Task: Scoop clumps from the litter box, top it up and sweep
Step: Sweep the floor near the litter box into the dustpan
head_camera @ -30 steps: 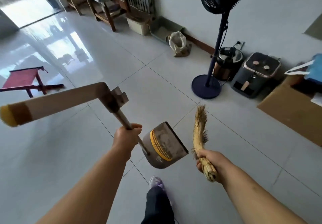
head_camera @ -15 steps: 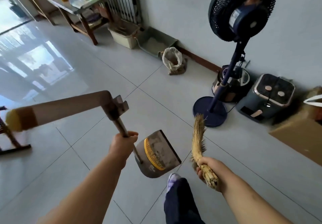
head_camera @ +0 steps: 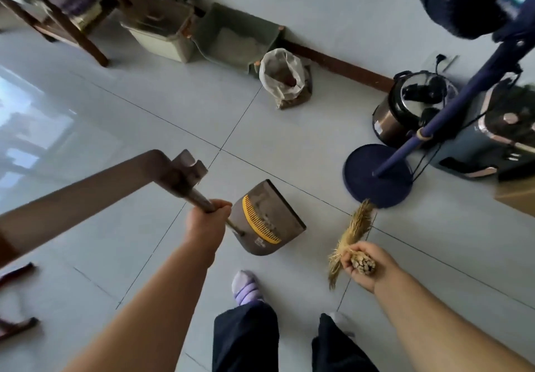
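Observation:
My left hand grips the thin shaft of a long-handled brown dustpan with a yellow comb strip; the pan hangs just above the tiled floor and its bent handle sticks out to the left. My right hand holds a short straw hand broom by its bound end, bristles pointing away toward the fan base. Against the far wall stands a green litter box holding pale litter. An open white bag with brown contents sits in front of it.
A beige bin sits left of the litter box, beside a wooden table. A standing fan, a cooker and an air fryer crowd the right. A cardboard box lies at the right edge.
I have walked closer to the litter box, which now looks larger and nearer. Both hands keep the same grip on dustpan and broom; the fan has slid to the right.

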The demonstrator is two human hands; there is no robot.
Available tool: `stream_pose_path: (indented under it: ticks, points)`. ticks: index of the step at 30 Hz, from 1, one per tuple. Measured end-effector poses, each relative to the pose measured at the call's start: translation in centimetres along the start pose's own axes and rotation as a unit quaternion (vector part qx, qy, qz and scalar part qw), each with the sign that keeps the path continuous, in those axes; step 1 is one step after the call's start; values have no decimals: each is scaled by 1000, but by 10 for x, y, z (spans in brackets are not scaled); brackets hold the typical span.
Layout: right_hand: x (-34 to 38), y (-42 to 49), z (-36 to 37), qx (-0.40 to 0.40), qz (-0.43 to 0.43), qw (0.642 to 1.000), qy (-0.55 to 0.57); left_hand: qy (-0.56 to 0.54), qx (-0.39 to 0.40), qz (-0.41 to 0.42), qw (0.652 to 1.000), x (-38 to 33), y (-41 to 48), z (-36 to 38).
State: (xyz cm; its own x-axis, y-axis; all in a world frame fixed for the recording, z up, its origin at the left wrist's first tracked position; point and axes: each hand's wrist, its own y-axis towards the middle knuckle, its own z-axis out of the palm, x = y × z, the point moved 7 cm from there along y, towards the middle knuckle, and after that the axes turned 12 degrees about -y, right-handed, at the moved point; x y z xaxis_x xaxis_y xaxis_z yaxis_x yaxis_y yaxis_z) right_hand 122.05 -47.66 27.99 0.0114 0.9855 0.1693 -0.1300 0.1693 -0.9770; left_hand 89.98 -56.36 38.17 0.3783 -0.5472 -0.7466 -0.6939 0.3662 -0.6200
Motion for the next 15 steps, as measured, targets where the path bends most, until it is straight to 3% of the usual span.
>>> stream_pose_path:
  ticks: [5, 15]
  points:
    - [10, 53, 54, -49, 29, 997, 60, 19, 23, -9, 1000, -35, 78, -13]
    - [17, 96, 187, -81, 60, 989, -110, 3, -5, -16, 1000, -87, 179, -76]
